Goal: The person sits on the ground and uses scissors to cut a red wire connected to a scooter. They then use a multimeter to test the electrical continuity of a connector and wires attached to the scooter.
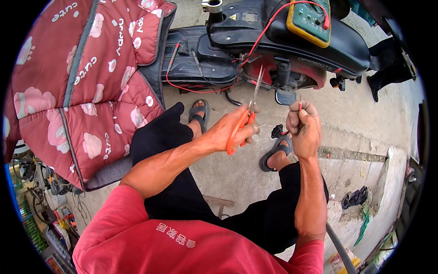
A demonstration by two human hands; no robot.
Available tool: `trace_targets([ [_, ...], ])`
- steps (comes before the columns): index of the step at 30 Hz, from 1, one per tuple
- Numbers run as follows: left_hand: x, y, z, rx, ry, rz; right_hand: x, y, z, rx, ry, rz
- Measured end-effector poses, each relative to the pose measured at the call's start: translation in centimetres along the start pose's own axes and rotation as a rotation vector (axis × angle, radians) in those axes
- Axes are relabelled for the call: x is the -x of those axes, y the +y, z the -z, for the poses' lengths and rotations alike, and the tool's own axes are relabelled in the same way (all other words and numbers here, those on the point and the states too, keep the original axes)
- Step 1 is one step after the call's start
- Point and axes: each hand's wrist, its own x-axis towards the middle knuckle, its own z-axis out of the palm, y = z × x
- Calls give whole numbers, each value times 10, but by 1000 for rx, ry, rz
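My left hand (233, 129) is closed around the orange handles of a pair of scissors (241, 130), whose blades point up and away toward the scooter's rear wheel. Between the thumb and fingers of my right hand (305, 130), a thin red wire (300, 106) is pinched, its short end standing up. Beside that hand hangs a black connector (277, 131) with a bit of red wire; where it joins is hidden by the fingers. A black electric scooter (255, 27) stands in front of me. The scissors and the wire are apart.
A green multimeter with a yellow edge (309, 23) rests on the scooter. Its red probe (172, 57) and black probe (197, 62) lie on the footboard. A red quilted cover (91, 82) hangs at left. Another person's dark-clad leg (385, 64) shows at far right.
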Motion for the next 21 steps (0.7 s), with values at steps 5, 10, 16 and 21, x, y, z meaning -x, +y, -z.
trace_targets([
  [5,3,-6,-7,-1,-71,154,-2,3,-2,99,106,-45],
  [10,7,-7,3,-300,71,-4,-6,2,1,201,143,-7],
  [16,26,-24,32,-169,268,121,-14,6,12,334,172,30],
  [21,32,-27,85,2,497,79,-15,6,19,420,188,92],
])
